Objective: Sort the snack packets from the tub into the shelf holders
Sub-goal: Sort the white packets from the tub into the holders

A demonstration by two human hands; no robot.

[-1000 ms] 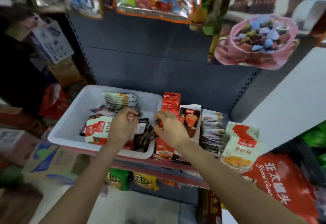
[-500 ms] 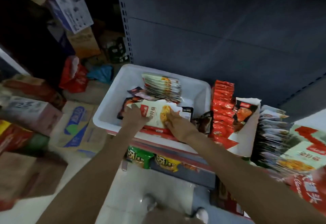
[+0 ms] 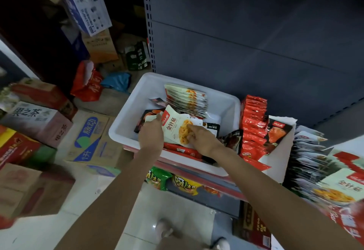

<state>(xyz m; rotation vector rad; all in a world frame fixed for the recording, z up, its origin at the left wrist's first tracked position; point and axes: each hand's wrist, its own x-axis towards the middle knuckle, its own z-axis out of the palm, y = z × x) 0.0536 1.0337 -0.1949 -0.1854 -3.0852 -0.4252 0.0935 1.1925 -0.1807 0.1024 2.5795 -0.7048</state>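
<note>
Both hands pinch one white packet (image 3: 178, 126) marked 金针菇 at frame centre: left hand (image 3: 151, 135) on its left edge, right hand (image 3: 201, 137) on its lower right. Its long axis tilts upper-left, over the tub (image 3: 126, 123); red packets (image 3: 253, 123) stand right.

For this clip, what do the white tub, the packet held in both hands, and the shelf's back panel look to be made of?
White tub: looks like moulded plastic, smooth with a soft sheen, rounded corners and a rolled rim.
Cream packet, held by the left hand and right hand: probably printed plastic film, mostly matte, thin and bending.
Back panel: likely painted sheet metal, matte grey-blue, beside a slotted upright.
</note>
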